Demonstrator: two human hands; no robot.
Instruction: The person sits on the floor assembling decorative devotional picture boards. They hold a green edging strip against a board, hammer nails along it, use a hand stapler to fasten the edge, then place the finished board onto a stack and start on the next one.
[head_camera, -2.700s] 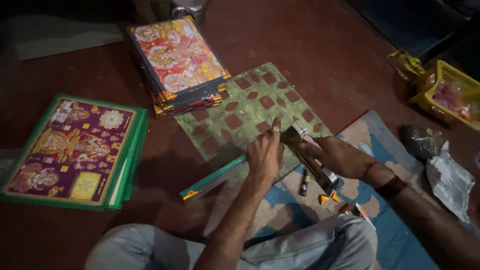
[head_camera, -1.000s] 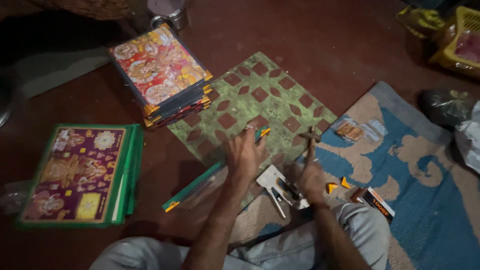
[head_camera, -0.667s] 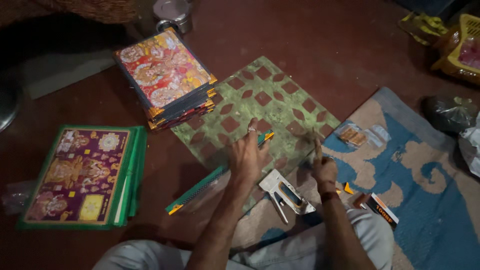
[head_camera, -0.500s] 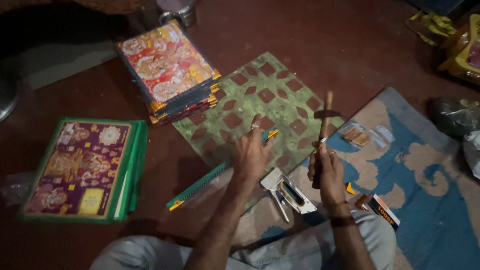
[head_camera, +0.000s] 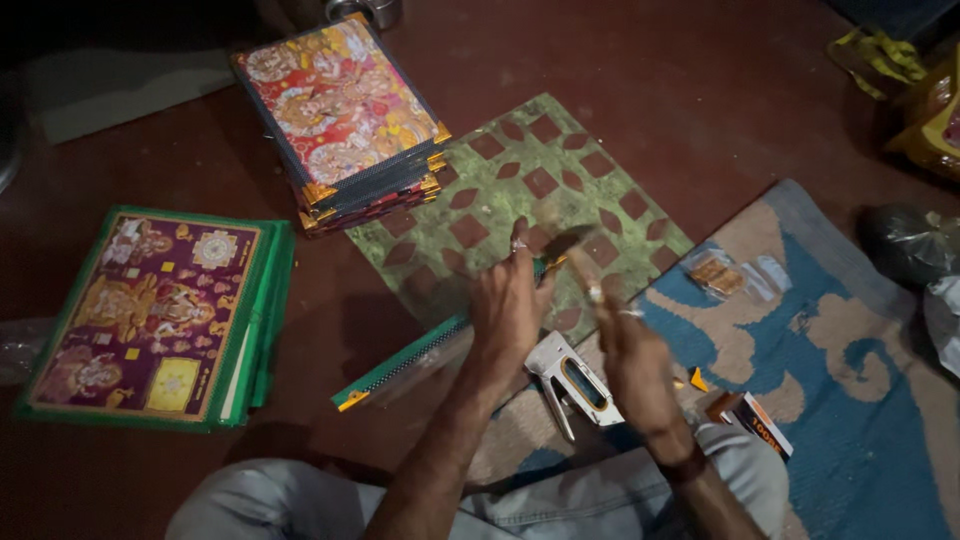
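Observation:
My left hand (head_camera: 508, 308) presses flat on the end of a long, thin green-edged board (head_camera: 400, 365) that lies across a green sheet with brown diamond shapes (head_camera: 520, 190). My right hand (head_camera: 632, 352) grips a small hammer (head_camera: 572, 250), blurred with motion. Its head is just beside my left fingertips, at the board's gold-tipped corner. A white and grey staple gun (head_camera: 575, 385) lies on the mat between my two forearms.
A stack of colourful printed boards with gold corners (head_camera: 340, 105) stands at the back. A green-bordered stack (head_camera: 150, 315) lies at the left. On the blue and tan mat (head_camera: 850, 420) are a small box (head_camera: 752, 422), a clear packet (head_camera: 725, 275) and orange corner pieces (head_camera: 698, 380).
My right hand has set down the staple gun and taken up the hammer. It held the hammer upright, and has now swung it down toward the board's corner. My left hand stays on the board.

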